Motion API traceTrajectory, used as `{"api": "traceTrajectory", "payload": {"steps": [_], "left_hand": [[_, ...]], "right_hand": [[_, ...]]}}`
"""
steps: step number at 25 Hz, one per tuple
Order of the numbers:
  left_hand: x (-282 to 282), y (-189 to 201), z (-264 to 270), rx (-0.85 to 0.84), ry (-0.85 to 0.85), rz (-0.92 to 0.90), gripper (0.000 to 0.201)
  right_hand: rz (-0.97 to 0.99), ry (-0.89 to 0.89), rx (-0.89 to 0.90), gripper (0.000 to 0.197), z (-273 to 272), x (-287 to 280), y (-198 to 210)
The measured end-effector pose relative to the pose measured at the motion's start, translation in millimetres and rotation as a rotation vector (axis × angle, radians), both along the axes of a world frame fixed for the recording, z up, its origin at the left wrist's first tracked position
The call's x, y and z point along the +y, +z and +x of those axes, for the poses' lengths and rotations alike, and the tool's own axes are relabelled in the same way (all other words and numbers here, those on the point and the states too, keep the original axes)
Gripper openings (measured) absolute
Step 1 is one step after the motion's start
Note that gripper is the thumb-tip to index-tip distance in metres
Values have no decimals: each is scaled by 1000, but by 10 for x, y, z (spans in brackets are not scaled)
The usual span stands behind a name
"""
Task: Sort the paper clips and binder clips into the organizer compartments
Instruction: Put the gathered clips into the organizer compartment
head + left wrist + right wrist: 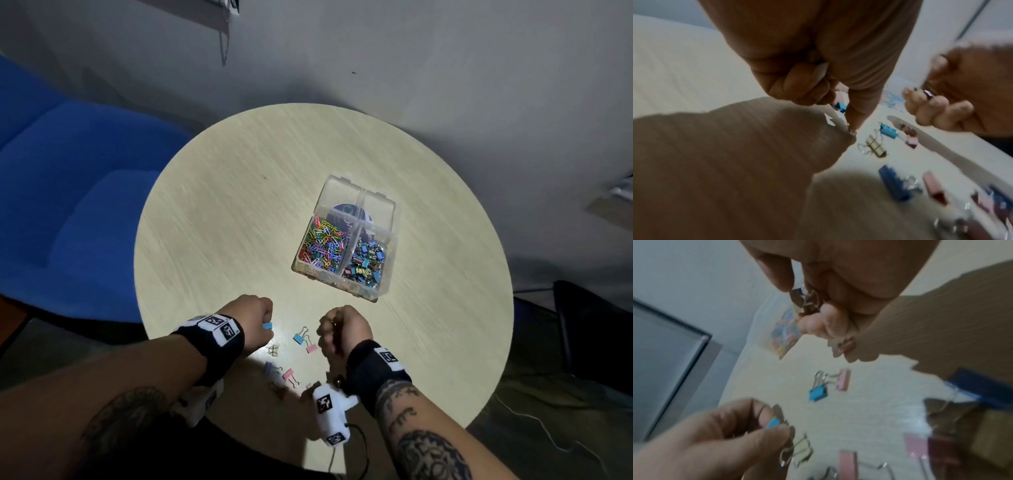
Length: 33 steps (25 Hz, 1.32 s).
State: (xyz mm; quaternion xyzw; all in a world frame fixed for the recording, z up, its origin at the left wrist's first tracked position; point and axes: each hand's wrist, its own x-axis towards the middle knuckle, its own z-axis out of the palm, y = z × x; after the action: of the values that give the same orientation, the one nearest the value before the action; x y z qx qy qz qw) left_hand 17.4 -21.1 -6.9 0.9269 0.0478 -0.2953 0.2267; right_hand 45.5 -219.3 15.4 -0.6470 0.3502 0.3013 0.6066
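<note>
While both hands are hanging just over the near part of the round table (219,212), the person is picking up little clips. The left hand (252,323) is curling its fingers and pinching a light blue binder clip (267,325) between the thumb and the first finger. The right hand (342,330) is making a loose fist and is holding a few dark and gold binder clips (804,300) inside its bent fingers. Between the two hands, more clips are lying loose on the table: a blue clip (299,338) is touching a pink clip (311,348), a gold clip (273,349) is sitting near the left hand, and a purple clip (268,367) and another pink one (288,374) are lying closer to the person. A clear organizer box (390,240) is sitting farther back on the table, to the right, well apart from the hands. Its near left part is holding lots of bright paper clips (322,243). Its near right part is holding a pile of small binder clips (366,262). A blue chair (68,192) is standing on the left side of the table.
</note>
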Motion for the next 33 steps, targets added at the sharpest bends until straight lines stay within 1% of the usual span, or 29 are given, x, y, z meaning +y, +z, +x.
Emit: {"api": "traceTrajectory", "payload": {"steps": [1,3,4,6,7,8,9,11,12,13,14,15,16,17,18,20,21,23,25,28,29,30,31,33], "left_hand": [[-22,23,10,15,45,-13,9],[-65,61,45,51,186,-62,10],[-101,86,80,77,279,-141,11],[-218,147,139,127,538,-470,11],[-293,191,160,151,667,-623,12],[-351,226,170,158,749,-714,15],[-403,260,180,160,775,-759,17],[-483,254,175,165,730,-781,19],[-515,226,169,152,671,-740,16],[-539,199,155,116,581,-642,10],[-548,187,135,74,462,-486,6],[-546,168,107,36,321,-304,11],[-544,151,76,16,178,-149,18],[-544,116,66,6,73,-50,26],[-554,87,60,5,-1,2,32],[-591,19,64,-8,-63,59,37],[-613,-1,71,-13,-69,82,34],[-663,-6,74,0,-54,107,22],[-680,33,84,51,-19,104,12],[-634,84,110,130,-6,72,10],[-616,92,139,148,1,53,11],[-619,133,177,144,20,19,13],[-625,208,225,143,87,-66,14],[-688,383,348,138,294,-371,17]], "right_hand": [[106,-122,21,13,-18,-121,-9],[210,-224,20,16,-59,-321,-51],[241,-253,6,14,-74,-413,-67],[273,-295,-25,8,-105,-530,-89],[232,-260,-44,13,-119,-579,-103],[129,-164,-75,19,-133,-605,-121],[-8,-30,-113,24,-156,-610,-126],[-282,259,-209,25,-191,-566,-112],[-361,399,-256,20,-187,-540,-99],[-430,560,-287,23,-165,-523,-94],[-496,724,-310,32,-141,-511,-100],[-560,866,-329,38,-109,-499,-95],[-618,977,-353,40,-75,-493,-81],[-665,1058,-382,39,-35,-490,-73],[-694,1120,-400,36,-2,-492,-78],[-705,1195,-402,31,7,-513,-87],[-707,1209,-397,29,2,-513,-90],[-701,1203,-376,22,-6,-509,-90],[-698,1151,-351,12,-33,-525,-72],[-629,1052,-276,10,-117,-572,-30],[-574,956,-245,11,-151,-595,-4],[-485,807,-218,12,-171,-617,29],[-361,619,-182,13,-173,-628,75],[-27,237,-43,14,-105,-680,169]]}}
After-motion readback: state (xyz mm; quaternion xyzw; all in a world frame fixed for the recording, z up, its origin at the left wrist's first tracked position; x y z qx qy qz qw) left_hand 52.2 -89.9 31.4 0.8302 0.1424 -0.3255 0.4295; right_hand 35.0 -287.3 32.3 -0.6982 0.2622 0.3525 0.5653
